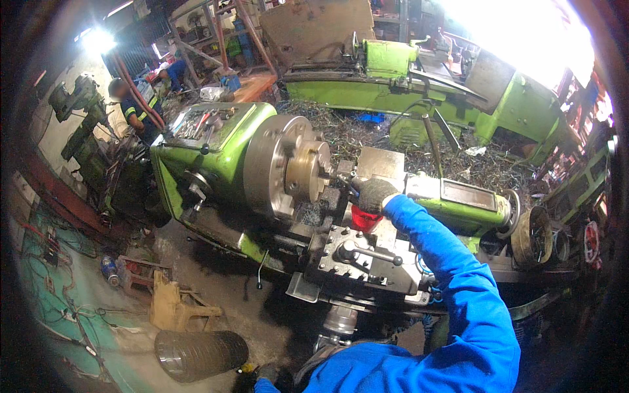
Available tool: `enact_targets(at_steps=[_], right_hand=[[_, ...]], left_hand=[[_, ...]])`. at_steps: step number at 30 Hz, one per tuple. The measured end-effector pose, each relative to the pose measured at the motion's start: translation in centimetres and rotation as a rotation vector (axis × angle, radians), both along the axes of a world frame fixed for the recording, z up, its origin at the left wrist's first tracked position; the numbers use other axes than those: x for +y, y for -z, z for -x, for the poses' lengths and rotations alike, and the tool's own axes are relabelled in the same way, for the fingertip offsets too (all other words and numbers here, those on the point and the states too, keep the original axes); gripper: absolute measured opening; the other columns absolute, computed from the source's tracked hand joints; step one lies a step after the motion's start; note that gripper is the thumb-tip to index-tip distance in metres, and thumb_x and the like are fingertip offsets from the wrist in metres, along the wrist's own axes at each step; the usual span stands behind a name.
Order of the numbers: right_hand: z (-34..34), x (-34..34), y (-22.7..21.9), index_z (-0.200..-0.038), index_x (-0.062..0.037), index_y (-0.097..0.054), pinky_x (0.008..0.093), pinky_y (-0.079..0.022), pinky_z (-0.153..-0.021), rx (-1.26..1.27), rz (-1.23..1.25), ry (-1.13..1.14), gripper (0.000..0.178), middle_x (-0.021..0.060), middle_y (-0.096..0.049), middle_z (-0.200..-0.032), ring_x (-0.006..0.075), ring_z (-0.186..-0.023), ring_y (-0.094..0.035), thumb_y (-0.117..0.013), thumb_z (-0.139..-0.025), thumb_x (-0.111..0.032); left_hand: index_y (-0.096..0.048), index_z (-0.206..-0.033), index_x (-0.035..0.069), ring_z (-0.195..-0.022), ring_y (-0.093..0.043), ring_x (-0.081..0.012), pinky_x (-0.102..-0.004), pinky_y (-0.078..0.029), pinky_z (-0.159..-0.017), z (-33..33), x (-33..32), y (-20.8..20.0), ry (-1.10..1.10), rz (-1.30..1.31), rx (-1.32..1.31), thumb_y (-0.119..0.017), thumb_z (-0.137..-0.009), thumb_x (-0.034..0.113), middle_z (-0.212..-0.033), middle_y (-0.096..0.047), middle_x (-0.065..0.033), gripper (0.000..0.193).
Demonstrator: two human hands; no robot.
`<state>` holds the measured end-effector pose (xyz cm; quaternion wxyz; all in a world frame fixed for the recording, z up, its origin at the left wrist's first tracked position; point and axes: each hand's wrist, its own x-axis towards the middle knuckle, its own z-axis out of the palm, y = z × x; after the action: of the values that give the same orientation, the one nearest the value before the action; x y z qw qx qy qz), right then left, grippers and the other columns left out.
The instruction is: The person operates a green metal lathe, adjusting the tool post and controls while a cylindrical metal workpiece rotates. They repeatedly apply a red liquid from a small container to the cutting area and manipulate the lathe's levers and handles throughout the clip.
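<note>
My right hand (376,195), in a dark grey glove, reaches over the lathe carriage beside the round metal workpiece (304,171) held in the big chuck (268,167). Its fingers are curled closed around something dark and slim that points toward the workpiece; the kind cannot be made out. Right below the hand is a red container (365,220), partly covered by it. The tool post (347,250) with its lever handle (377,254) sits nearer to me. Low at the bottom edge, my left hand (267,372), also gloved, shows only in part, its fingers hidden.
The green tailstock (458,200) with its handwheel (512,211) stands right of my forearm. Metal shavings (341,131) lie heaped behind the lathe, before another green lathe (386,62). A ribbed cylinder (202,355) and a tan casting (175,302) rest on the floor. A person (134,111) stands far left.
</note>
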<state>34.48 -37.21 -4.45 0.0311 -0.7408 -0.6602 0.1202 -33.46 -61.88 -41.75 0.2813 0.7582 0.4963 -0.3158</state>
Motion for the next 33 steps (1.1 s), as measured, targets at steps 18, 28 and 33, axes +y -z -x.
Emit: enact_targets(at_steps=[18,28,33], right_hand=[[0.8,-1.1,0.1,-0.12,-0.0105,-0.064,0.0526,-0.054,-0.089,-0.001,-0.055,-0.006,0.041,0.0231,-0.072,-0.11,0.0438,-0.104,-0.069,-0.061,-0.097,-0.044],[2.3,-1.4,-1.6,-0.12,-0.0059,-0.067,0.0525,-0.056,-0.09,-0.06,-0.028,-0.031,0.035,0.0245,-0.073,-0.112,0.0421,-0.107,-0.071,-0.055,-0.091,-0.022],[2.6,-1.2,-2.1,-0.119,-0.0058,-0.069,0.0518,-0.057,-0.09,-0.072,0.017,-0.01,0.035,0.0244,-0.073,-0.113,0.0411,-0.107,-0.072,-0.055,-0.091,-0.023]], left_hand=[[-0.064,-0.134,0.01,-0.116,-0.066,-0.0424,-0.0528,-0.054,-0.096,1.5,0.3,2.1,-0.015,0.047,-0.001,-0.074,-0.083,0.026,-0.118,-0.072,-0.0211,0.054],[-0.062,-0.136,0.009,-0.119,-0.064,-0.043,-0.0537,-0.053,-0.098,-0.4,2.2,2.2,-0.03,0.02,0.014,-0.071,-0.085,0.032,-0.123,-0.069,-0.0224,0.057],[-0.061,-0.137,0.008,-0.12,-0.063,-0.0433,-0.0542,-0.052,-0.099,-0.4,3.0,2.4,-0.038,0.019,0.014,-0.07,-0.087,0.036,-0.126,-0.067,-0.023,0.058]])
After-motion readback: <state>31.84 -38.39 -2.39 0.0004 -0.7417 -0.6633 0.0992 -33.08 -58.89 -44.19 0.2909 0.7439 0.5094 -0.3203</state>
